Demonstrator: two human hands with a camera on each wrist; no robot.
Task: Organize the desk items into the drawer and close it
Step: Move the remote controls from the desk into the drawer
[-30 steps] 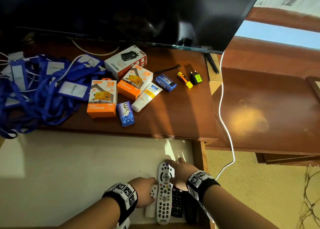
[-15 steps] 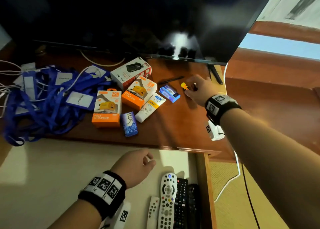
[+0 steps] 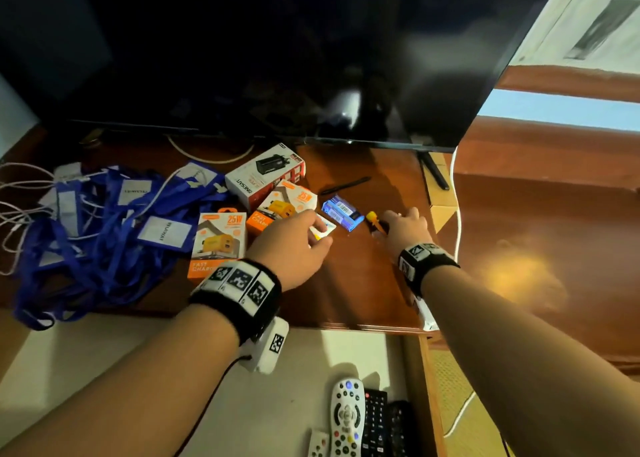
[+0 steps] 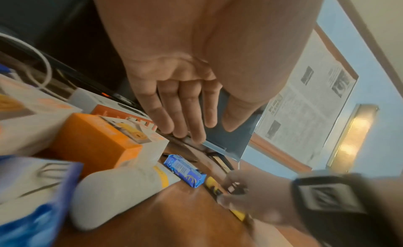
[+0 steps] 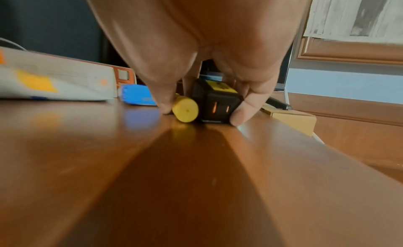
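Note:
On the wooden desk [image 3: 363, 283] my right hand [image 3: 403, 228] grips a yellow marker [image 5: 185, 109] and a black plug adapter [image 5: 218, 102] together, thumb on the marker side and fingers on the adapter side [image 5: 202, 112]. My left hand [image 3: 294, 245] hovers with straight fingers [image 4: 185, 121] just above a white tube [image 4: 117, 190] and holds nothing. A small blue box [image 3: 343, 212] lies between the two hands. The open drawer [image 3: 104, 370] below holds a white remote [image 3: 346, 418] and black remotes [image 3: 375, 422] at its right end.
Two orange charger boxes [image 3: 218, 242] [image 3: 284, 207] and a white box [image 3: 266, 176] lie left of the tube. A pile of blue lanyards [image 3: 97, 235] covers the desk's left. A black pen [image 3: 346, 185] lies behind, under the TV [image 3: 277, 58]. A white cable [image 3: 457, 214] runs down the right.
My left hand has risen from the drawer and reached over the desk to the white tube. My right hand, which had reached the marker, now closes round marker and adapter.

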